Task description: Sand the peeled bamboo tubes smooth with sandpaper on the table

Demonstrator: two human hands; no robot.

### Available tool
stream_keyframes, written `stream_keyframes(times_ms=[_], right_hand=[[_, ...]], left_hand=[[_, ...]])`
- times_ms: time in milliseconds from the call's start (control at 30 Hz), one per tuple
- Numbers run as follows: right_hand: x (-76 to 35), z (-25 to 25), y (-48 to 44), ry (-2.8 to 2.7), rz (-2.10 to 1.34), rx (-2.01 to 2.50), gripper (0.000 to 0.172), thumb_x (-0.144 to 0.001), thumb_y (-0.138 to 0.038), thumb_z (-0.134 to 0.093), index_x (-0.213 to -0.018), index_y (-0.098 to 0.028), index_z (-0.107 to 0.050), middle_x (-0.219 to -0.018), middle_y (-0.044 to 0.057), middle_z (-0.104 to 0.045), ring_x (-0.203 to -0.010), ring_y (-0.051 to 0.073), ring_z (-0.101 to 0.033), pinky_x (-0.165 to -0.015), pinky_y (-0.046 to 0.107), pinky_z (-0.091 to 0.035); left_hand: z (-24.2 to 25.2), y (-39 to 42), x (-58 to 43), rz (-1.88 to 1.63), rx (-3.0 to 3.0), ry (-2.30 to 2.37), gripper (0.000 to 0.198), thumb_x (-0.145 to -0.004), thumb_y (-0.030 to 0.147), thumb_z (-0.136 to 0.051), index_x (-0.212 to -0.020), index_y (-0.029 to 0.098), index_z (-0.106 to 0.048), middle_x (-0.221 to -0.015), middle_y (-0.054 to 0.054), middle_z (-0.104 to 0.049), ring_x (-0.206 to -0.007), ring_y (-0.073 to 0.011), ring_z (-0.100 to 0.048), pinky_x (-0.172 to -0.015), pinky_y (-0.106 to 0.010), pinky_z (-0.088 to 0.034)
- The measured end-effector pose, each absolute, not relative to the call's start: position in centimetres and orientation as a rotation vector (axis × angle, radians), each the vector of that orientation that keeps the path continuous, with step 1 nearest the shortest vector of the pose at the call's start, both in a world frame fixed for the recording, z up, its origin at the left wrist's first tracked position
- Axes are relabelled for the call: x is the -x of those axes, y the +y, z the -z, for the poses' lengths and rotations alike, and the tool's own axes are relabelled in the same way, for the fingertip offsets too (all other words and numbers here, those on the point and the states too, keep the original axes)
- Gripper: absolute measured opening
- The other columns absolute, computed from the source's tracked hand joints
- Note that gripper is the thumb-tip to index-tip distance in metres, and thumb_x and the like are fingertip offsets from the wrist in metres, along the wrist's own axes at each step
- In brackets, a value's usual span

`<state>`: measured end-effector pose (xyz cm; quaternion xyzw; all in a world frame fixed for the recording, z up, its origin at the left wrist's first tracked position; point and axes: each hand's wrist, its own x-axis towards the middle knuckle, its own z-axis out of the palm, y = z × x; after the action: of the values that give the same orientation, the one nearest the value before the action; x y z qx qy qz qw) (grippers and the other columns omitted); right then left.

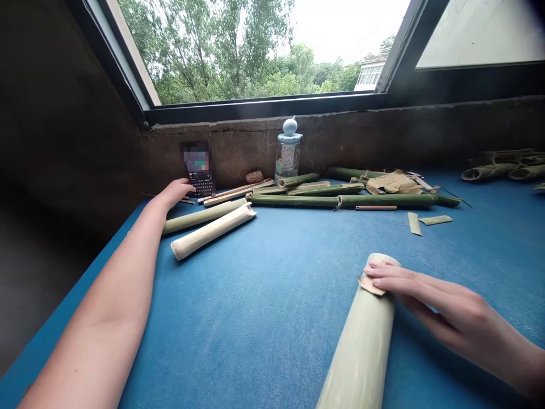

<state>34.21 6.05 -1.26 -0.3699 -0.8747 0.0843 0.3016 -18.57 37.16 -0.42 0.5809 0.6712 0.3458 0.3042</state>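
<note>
My right hand [434,298] lies on the far end of a thick pale bamboo tube [361,346] in the near foreground, fingers stretched flat over its rim and a small peeled flap. My left hand [175,191] reaches far across the blue table [272,284] to a phone [199,173] propped against the back wall, fingertips touching its lower edge. Just right of my left forearm lie a peeled pale bamboo piece [213,230] and a greenish one [204,216].
Several green bamboo stalks [340,199] and split strips lie along the back wall with a glass bottle [288,153], a twine ball [254,176] and crumpled brown paper [394,183]. More bamboo tubes [502,168] sit at far right. Two small strips [423,221] lie loose.
</note>
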Motion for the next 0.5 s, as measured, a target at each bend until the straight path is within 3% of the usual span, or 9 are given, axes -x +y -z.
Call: stream_keyframes(times_ms=[133, 233, 500], right_hand=[[-33.6, 0.5, 5.3, -2.552, -0.22, 0.726, 0.054, -0.088, 0.001, -0.05, -0.138, -0.019, -0.055, -0.137, 0.009, -0.065, -0.13, 0.023, -0.059, -0.111, 0.03, -0.049], [-33.8, 0.7, 5.5, -2.482, -0.222, 0.792, 0.051, -0.09, 0.001, -0.049, -0.135, -0.021, -0.057, -0.136, 0.007, -0.066, -0.13, 0.021, -0.059, -0.112, 0.03, -0.048], [-34.3, 1.6, 6.1, -2.31, -0.248, 0.954, 0.042, -0.095, -0.005, -0.048, -0.129, -0.026, -0.062, -0.132, 0.001, -0.069, -0.129, 0.018, -0.06, -0.114, 0.029, -0.046]], left_hand=[[0.4, 37.2, 18.4, -0.953, -1.499, 1.813, 0.032, -0.09, 0.023, -0.059, -0.116, 0.007, -0.063, -0.102, -0.009, -0.069, -0.089, -0.019, -0.06, -0.075, -0.027, -0.047], [0.4, 37.1, 18.1, -0.955, -1.533, 1.829, 0.033, -0.093, 0.027, -0.057, -0.118, 0.007, -0.062, -0.103, -0.01, -0.068, -0.088, -0.0182, -0.059, -0.073, -0.026, -0.047], [0.6, 37.3, 18.0, -0.92, -1.615, 1.761, 0.046, -0.081, 0.022, -0.065, -0.124, 0.009, -0.053, -0.122, -0.013, -0.063, -0.105, -0.0236, -0.058, -0.077, -0.029, -0.047]])
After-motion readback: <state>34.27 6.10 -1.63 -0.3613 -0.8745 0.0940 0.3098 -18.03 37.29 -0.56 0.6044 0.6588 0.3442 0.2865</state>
